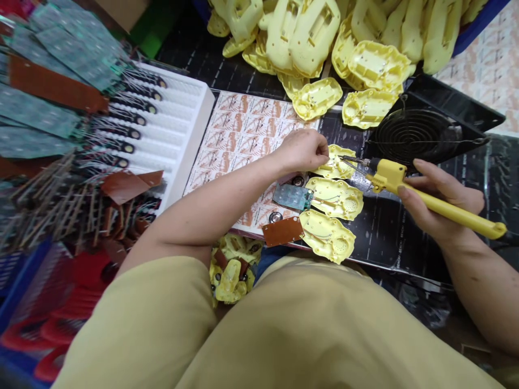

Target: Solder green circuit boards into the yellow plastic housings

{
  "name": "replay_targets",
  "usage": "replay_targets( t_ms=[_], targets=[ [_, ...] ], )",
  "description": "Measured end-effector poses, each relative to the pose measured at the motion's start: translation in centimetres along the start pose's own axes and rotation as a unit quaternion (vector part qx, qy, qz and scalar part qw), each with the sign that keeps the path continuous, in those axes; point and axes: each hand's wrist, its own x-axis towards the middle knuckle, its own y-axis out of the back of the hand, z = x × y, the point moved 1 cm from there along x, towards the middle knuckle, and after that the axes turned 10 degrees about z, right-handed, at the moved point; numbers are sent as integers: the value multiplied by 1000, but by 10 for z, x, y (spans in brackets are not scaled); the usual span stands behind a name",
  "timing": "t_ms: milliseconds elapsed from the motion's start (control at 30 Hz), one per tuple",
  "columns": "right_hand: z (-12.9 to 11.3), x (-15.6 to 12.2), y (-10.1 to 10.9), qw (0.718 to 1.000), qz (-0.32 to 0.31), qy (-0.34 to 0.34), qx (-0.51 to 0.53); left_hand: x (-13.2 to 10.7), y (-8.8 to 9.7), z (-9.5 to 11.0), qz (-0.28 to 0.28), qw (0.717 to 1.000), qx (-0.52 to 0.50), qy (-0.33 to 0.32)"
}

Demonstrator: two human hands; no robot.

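My right hand (pixel 441 197) is wrapped round a yellow soldering iron (pixel 450 208), whose metal tip points left over the farthest of three yellow plastic shell halves (pixel 338 170). At that shell's left edge, the fingers of my left hand (pixel 304 151) are pinched together; what they hold, if anything, is too small to make out. Closer to me lie the second shell half (pixel 336 198) and the third shell half (pixel 328 236), open side up with thin wires inside. A green circuit board (pixel 292 196) and a brown board (pixel 283 231) touch their left ends, near a small round speaker (pixel 275 217).
A black fan (pixel 413 138) stands at the right behind the iron. Yellow shells (pixel 312 38) are heaped at the back. On the left, a white foam tray (pixel 178 108) bears wired speakers and green boards (pixel 77 43). A blue crate (pixel 28 292) with red parts sits lower left.
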Motion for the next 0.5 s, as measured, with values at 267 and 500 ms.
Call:
replay_targets(
  t_ms=[267, 500],
  targets=[
    [3, 9, -4, 998, 15, 55, 0, 1, 2, 7, -12, 999, 20, 25],
    [9, 16, -6, 996, -19, 33, 85, 2, -1, 3, -6, 1000, 21, 13]
  ],
)
